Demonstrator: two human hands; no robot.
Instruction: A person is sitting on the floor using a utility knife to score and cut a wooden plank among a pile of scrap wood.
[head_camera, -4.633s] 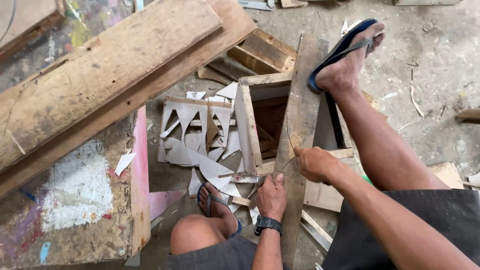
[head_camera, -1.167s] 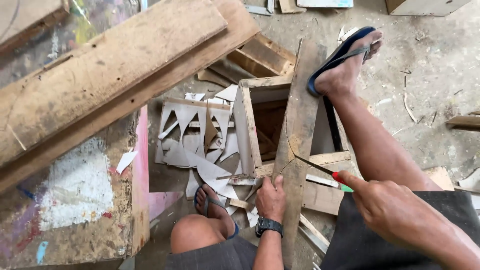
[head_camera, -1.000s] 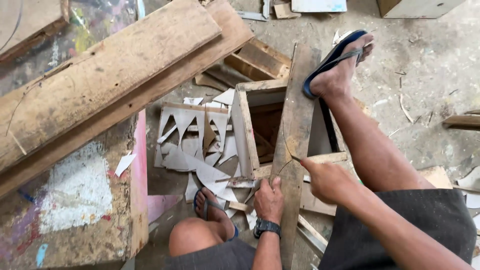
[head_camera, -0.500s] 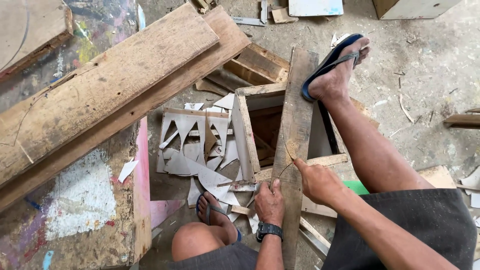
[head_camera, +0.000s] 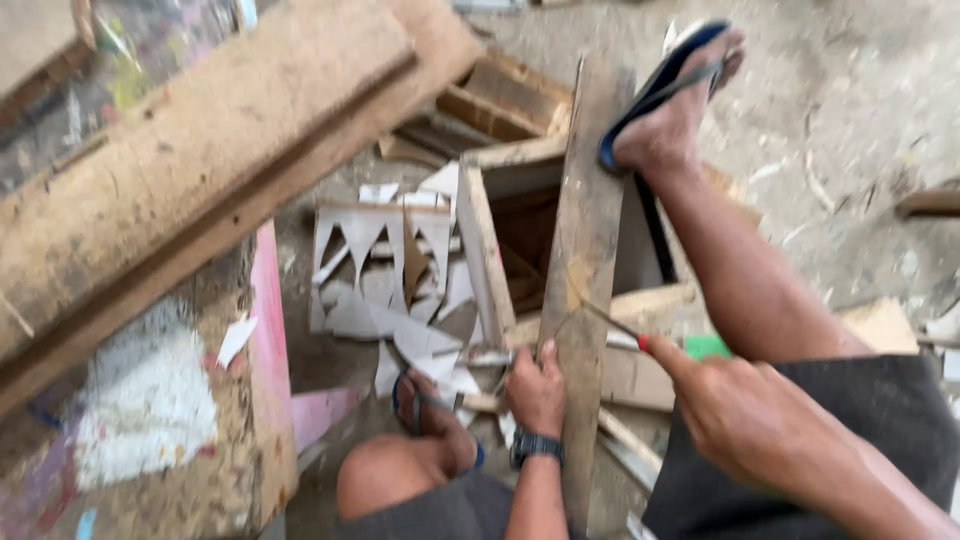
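Plank (head_camera: 588, 250), long, narrow and weathered, is laid lengthwise over an open wooden box frame (head_camera: 485, 250) and pinned at its far end under a foot in a blue sandal (head_camera: 668, 70). The near part is steadied by the left hand (head_camera: 537, 388), closed around the plank's left edge; a dark wristwatch (head_camera: 535, 447) is worn on that wrist. The right hand (head_camera: 745, 415) is clenched on a thin tool with a red grip (head_camera: 612, 325), its metal tip resting on the plank face near the middle; the tool's kind cannot be told through the blur.

Judgement on handling: the plank is taken to be stiff and moderately heavy, rough-surfaced, with splinters likely. Hold is best taken along the long edges, close to the supported span, so that it is not rocked on the frame.

Pale pointed wood cut-outs (head_camera: 385, 270) are scattered on the floor left of the frame. A heavy beam (head_camera: 210, 150) is lying diagonally above them. A paint-stained board (head_camera: 150, 420) is seen lower left.
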